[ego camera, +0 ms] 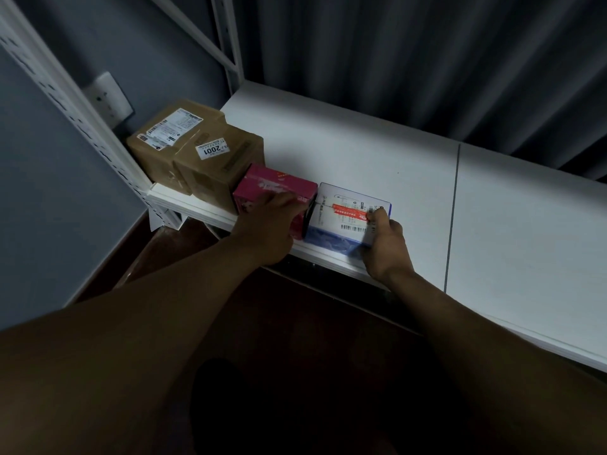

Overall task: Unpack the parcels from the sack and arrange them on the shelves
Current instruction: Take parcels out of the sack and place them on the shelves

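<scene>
On the white shelf (377, 152) I logged four parcels in a row from the left post: two brown cartons (184, 152), touching; one pink box (272, 188); one white-and-blue box (348, 218) at the front edge. My left hand (272, 221) rested on the pink box, fingers laid over it. My right hand (384, 244) gripped the white-and-blue box's right corner.

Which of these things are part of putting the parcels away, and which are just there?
Part of the job:
- brown boxes
- pink box, under the left hand
- white box, held by the right hand
- shelf

Just there:
- wall socket
- curtain
- floor
</scene>
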